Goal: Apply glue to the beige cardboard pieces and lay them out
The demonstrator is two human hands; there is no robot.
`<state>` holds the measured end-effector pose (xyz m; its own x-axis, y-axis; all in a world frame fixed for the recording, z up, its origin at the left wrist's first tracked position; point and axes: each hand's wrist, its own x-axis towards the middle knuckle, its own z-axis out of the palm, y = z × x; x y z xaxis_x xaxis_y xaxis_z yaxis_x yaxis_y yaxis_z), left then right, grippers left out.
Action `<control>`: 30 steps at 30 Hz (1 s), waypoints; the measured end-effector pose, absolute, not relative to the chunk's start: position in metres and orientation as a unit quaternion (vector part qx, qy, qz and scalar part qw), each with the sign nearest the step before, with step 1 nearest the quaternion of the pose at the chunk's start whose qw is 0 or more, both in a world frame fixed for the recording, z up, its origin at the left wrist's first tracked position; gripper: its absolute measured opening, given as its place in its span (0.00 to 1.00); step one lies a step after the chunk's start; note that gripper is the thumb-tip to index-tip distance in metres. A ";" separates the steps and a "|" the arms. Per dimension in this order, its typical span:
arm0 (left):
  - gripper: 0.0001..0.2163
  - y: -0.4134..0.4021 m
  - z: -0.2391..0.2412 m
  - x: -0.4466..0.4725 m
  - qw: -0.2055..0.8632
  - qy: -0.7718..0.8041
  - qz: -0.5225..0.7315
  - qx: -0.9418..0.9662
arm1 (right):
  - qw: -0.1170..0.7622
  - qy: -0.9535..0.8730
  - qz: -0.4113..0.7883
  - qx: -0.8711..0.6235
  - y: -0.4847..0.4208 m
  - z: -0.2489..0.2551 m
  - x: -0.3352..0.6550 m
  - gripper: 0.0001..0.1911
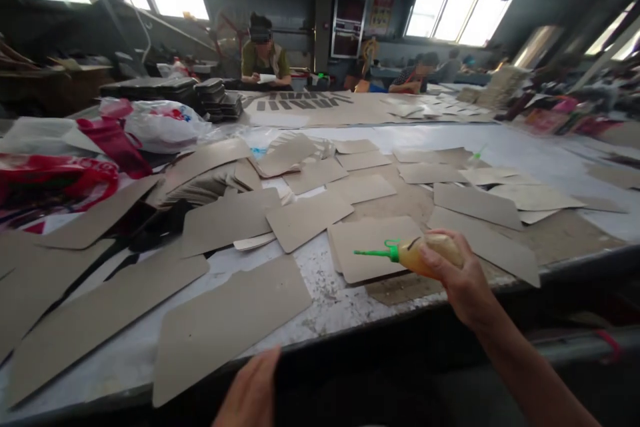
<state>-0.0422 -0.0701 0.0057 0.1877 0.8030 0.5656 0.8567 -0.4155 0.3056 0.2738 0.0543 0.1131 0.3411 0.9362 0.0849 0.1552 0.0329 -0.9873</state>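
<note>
My right hand (463, 273) is wrapped around a squeeze bottle (413, 255) of amber liquid, which looks like glue. It is held on its side, its thin green nozzle (373, 253) pointing left above a small stack of grey-brown cardboard pieces (370, 240). My left hand (250, 387) is at the table's front edge, fingers stretched out and nothing visible in them; its lower part is cut off by the frame. Just beyond it, a large cardboard piece (230, 320) with rounded corners lies flat, slightly over the edge.
More cardboard pieces (310, 217) cover the white table (320, 307), some overlapping. Plastic bags (165, 123) and a pink bag (113, 140) lie at the left. Another green-tipped nozzle (477, 156) shows farther back. A person (265, 57) works across the table, with others behind at the right.
</note>
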 end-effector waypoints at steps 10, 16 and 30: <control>0.15 0.052 0.017 0.077 0.105 -0.418 -0.357 -0.828 | 0.487 -0.532 0.253 -0.645 0.064 0.109 0.279 0.26; 0.17 0.056 0.010 0.068 0.081 -0.417 -0.364 -0.829 | 0.447 -0.560 0.221 -0.662 0.073 0.106 0.270 0.25; 0.16 0.056 0.014 0.071 0.075 -0.418 -0.361 -0.830 | 0.389 -0.626 0.175 -0.653 0.077 0.109 0.270 0.21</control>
<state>0.0711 0.0560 0.0143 0.3895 0.6409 0.6615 0.7485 -0.6388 0.1782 0.2696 0.0775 0.1094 0.1558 0.9535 0.2580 0.6813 0.0854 -0.7270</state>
